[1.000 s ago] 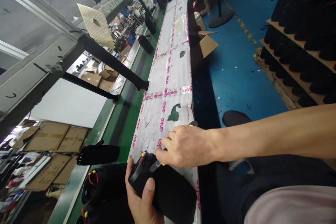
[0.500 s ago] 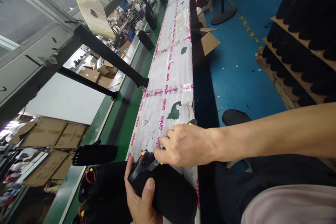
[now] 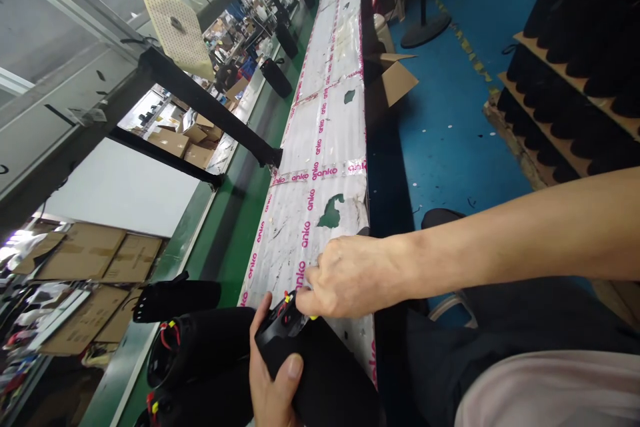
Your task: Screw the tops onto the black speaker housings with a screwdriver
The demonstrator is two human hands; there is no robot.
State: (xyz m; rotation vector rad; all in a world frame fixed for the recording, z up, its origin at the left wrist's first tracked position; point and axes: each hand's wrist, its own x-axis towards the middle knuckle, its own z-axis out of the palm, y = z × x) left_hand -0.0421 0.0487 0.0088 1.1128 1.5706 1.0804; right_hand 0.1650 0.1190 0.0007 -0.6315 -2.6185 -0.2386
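My left hand (image 3: 280, 380) is wrapped around a black fabric-covered cylinder (image 3: 335, 373), which looks like a speaker body, with its thumb along the side. At the cylinder's raised end, a black plastic frame (image 3: 280, 327) surrounds an opening with red wires and a small yellow connector. Closed over that rim is my right hand (image 3: 350, 277), gripping a tool with a black-and-yellow handle (image 3: 364, 231). The handle's dark end shows above the fist and a bit of yellow shows below; the working tip is hidden. Left of my hands lie similar black cylinders (image 3: 210, 343) with red wires showing.
A white-wrapped ledge (image 3: 340, 133) with pink lettering runs away from me beside a green conveyor belt (image 3: 235, 213). Another black cylinder (image 3: 277, 77) stands farther along the belt. A metal frame post (image 3: 215, 107) crosses at left. Stacked black cylinders (image 3: 565, 107) stand on the right.
My left hand and the held cylinder have shifted slightly right and down. My right hand stays at the rim, its forearm a little higher.
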